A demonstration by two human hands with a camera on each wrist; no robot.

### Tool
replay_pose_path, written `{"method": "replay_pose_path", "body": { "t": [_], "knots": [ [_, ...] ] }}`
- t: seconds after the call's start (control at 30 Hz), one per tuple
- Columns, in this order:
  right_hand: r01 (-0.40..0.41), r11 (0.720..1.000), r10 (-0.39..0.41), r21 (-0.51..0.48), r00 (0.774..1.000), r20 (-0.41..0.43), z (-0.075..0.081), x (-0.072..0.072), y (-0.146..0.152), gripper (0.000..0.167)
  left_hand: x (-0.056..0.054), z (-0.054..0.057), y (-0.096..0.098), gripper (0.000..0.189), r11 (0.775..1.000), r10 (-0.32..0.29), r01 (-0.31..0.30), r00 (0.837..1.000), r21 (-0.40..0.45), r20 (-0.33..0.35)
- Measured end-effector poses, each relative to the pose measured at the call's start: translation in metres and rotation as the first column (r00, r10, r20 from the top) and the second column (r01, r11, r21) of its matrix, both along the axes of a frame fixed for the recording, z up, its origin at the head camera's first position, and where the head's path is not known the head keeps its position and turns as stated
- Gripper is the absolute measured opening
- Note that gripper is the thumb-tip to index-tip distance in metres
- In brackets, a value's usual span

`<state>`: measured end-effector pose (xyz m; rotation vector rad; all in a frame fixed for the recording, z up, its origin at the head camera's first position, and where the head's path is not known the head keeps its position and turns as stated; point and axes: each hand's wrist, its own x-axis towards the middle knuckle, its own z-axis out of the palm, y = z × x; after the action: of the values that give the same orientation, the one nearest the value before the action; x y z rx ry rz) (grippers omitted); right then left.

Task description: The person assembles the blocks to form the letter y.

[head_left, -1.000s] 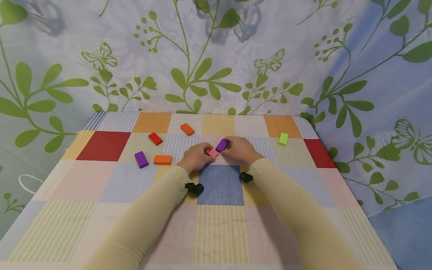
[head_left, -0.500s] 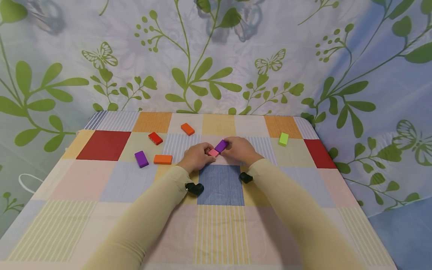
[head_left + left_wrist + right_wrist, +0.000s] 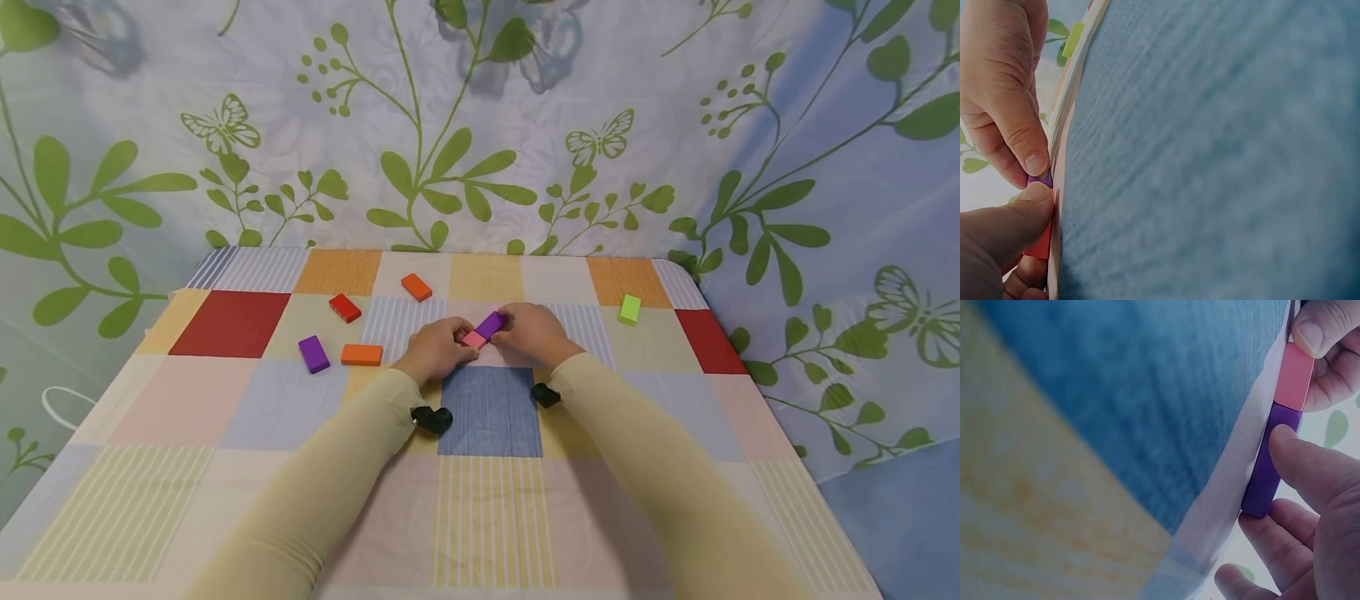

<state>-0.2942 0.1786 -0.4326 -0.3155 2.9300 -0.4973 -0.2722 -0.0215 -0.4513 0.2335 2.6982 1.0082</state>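
At the middle of the table, my left hand (image 3: 438, 348) pinches a pink block (image 3: 474, 340) between thumb and fingers. My right hand (image 3: 534, 332) holds a purple block (image 3: 491, 325) just to the right of it. In the right wrist view, the short end of the purple block (image 3: 1264, 465) meets the end of the pink block (image 3: 1295, 375), and the two lie in one line, low at the cloth. The left wrist view has the thumbs close together, covering most of the purple block (image 3: 1040, 179); part of the pink block (image 3: 1040, 240) shows under the left thumb.
Left of the hands lie a second purple block (image 3: 314, 355), an orange block (image 3: 362, 355), a red block (image 3: 345, 308) and another orange block (image 3: 416, 287). A lime green block (image 3: 630, 309) lies at the right. A patchwork cloth (image 3: 491, 521) covers the table; a leaf-printed curtain (image 3: 450, 125) hangs behind.
The purple block in my right hand has moved slightly left and down until its end meets the pink block. My left hand and the other blocks stay where they were.
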Motion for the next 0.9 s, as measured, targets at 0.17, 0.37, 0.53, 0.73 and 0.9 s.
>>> {"method": "replay_pose_path", "body": {
  "t": [0.17, 0.37, 0.53, 0.73, 0.9],
  "knots": [
    [0.002, 1.000, -0.002, -0.005, 1.000, 0.000, -0.0011, 0.0005, 0.0003, 0.047, 0.0009, 0.0003, -0.0003, 0.033, 1.000, -0.004, 0.004, 1.000, -0.007, -0.011],
    [0.004, 1.000, -0.004, 0.001, 1.000, 0.000, 0.0001, 0.0016, 0.0001, 0.048, 0.0011, 0.0001, 0.0002, 0.033, 1.000, -0.008, 0.008, 1.000, -0.012, -0.027],
    [0.006, 1.000, -0.005, -0.006, 1.000, 0.005, 0.0011, 0.0019, -0.0002, 0.048, 0.0009, 0.0000, 0.0001, 0.033, 1.000, -0.005, 0.005, 1.000, -0.007, -0.021],
    [0.021, 0.999, -0.021, -0.031, 1.000, 0.014, 0.0004, 0.0027, 0.0000, 0.050, 0.0008, -0.0009, 0.0000, 0.034, 1.000, -0.004, 0.004, 1.000, 0.002, -0.013],
    [0.018, 0.999, -0.018, -0.048, 1.000, 0.016, 0.0002, 0.0031, 0.0004, 0.050, 0.0010, -0.0010, -0.0002, 0.034, 1.000, -0.010, 0.010, 1.000, -0.007, -0.022]
  ]
}}
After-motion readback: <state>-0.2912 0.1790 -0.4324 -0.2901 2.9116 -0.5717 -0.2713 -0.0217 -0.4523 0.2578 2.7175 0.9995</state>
